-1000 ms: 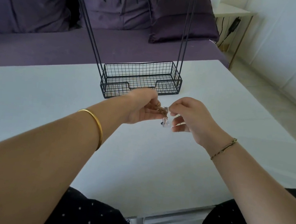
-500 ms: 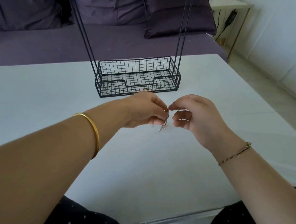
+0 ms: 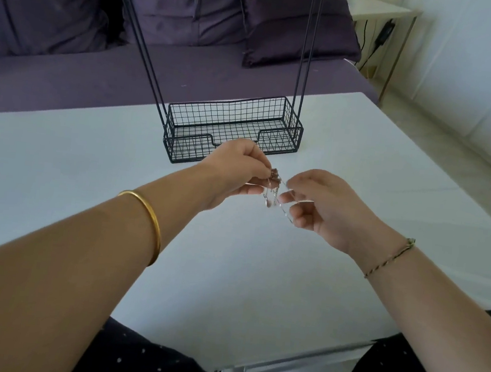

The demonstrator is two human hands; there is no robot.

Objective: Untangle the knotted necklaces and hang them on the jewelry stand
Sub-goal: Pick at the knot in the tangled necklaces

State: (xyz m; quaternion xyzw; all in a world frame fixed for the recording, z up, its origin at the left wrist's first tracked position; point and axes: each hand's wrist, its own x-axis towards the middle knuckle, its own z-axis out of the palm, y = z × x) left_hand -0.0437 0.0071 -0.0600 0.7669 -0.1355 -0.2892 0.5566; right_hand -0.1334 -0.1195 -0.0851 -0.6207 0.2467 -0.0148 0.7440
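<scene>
A small knot of thin necklace chains hangs between my two hands just above the white table. My left hand pinches the dark, bunched part of the tangle at its fingertips. My right hand pinches a fine silvery strand pulled a little to the right, with loops dangling below. The black wire jewelry stand sits directly behind my hands, its basket base on the table and its thin uprights rising out of the top of the view; its hooks are mostly cut off.
A purple sofa with cushions runs behind the table. A small white side table with a cable stands at the back right near the white wall. My knees in dark dotted fabric are at the table's near edge.
My hands have drawn slightly apart, stretching a strand out of the tangle to the right. The view has shifted a little, and the knot sits slightly higher above the table.
</scene>
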